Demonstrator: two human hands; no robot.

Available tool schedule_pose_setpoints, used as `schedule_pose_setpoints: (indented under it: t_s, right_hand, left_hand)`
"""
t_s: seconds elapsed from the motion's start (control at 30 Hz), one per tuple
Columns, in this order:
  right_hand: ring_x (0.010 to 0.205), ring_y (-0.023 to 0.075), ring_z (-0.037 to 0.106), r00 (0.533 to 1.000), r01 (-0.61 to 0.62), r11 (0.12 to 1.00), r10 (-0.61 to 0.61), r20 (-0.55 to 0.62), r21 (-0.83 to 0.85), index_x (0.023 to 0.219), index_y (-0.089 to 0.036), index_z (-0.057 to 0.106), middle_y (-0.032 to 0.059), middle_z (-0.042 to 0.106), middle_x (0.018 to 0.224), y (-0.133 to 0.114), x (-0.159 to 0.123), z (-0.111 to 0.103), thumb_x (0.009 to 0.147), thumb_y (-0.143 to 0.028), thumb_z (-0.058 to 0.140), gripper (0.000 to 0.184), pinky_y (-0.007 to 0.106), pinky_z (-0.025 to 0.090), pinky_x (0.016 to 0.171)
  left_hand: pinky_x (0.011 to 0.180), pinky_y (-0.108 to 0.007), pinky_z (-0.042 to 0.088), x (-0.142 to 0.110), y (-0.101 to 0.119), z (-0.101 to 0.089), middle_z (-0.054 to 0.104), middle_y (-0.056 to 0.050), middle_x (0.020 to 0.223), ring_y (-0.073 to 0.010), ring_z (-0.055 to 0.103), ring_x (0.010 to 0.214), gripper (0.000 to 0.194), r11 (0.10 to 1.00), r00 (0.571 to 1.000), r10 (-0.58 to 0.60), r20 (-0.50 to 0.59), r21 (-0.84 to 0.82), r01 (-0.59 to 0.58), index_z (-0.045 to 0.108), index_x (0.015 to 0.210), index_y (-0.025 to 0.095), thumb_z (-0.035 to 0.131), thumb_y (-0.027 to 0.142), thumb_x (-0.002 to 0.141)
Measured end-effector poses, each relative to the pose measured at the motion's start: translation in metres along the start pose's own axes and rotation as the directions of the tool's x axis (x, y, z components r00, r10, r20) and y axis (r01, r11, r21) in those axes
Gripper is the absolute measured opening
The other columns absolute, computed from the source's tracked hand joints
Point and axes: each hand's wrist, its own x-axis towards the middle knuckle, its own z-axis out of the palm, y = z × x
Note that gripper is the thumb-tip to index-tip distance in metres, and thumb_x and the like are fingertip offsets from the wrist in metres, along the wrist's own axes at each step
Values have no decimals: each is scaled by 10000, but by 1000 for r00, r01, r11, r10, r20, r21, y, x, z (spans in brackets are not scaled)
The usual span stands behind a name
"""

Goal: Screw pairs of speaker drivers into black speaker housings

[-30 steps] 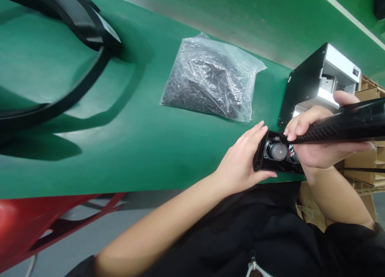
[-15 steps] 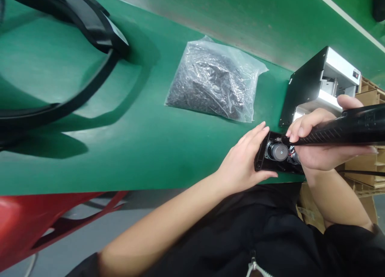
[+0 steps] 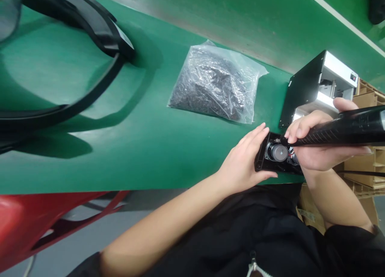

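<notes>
My left hand [image 3: 245,160] grips the left end of a black speaker housing [image 3: 261,161], thumb on the near side and fingers on the far side. Inside the housing sits a round grey speaker driver [image 3: 278,152], with part of a second one beside it and a bit of red wire. Wrapped round a black electric screwdriver [image 3: 343,128], my right hand [image 3: 315,148] holds it nearly level above the housing. The screwdriver's tip points left, down at the housing close to the first driver; the exact contact point cannot be made out. My right hand hides the housing's right part.
A clear bag of small dark parts [image 3: 216,82] lies on the green table [image 3: 135,156]. A black and silver machine [image 3: 319,82] stands beyond my right hand, with cardboard boxes [image 3: 363,164] at the right. A black curved frame [image 3: 99,32] is at the left, above a red chair [image 3: 45,225].
Both hands, the housing and the screwdriver keep almost the same position. The view has shifted slightly, so the table items appear a little displaced.
</notes>
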Motion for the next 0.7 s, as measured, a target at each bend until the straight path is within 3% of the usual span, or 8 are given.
schedule_pose_setpoints:
  t_s: [0.2,0.7]
  right_hand:
    - [306,134,428,995,40,998,-44,-87,-54,1257,-303,739,-67,620,561,3,-4,11,968,-933,265,840,263,441,319]
    - [355,144,513,994,-24,999,19,-106,-48,1258,-289,747,-50,653,586,-8,-2,11,977,-897,397,755,281,520,372]
  left_hand:
    - [1301,-678,466,0,1,-2,428,-276,1761,-454,409,1657,1231,1000,1000,1,2,11,-1,138,1797,249,868,658,895]
    - [1313,-676,457,-1,0,-1,409,-260,1778,-453,401,1662,1267,999,999,-29,25,13,29,108,1804,275,886,656,879]
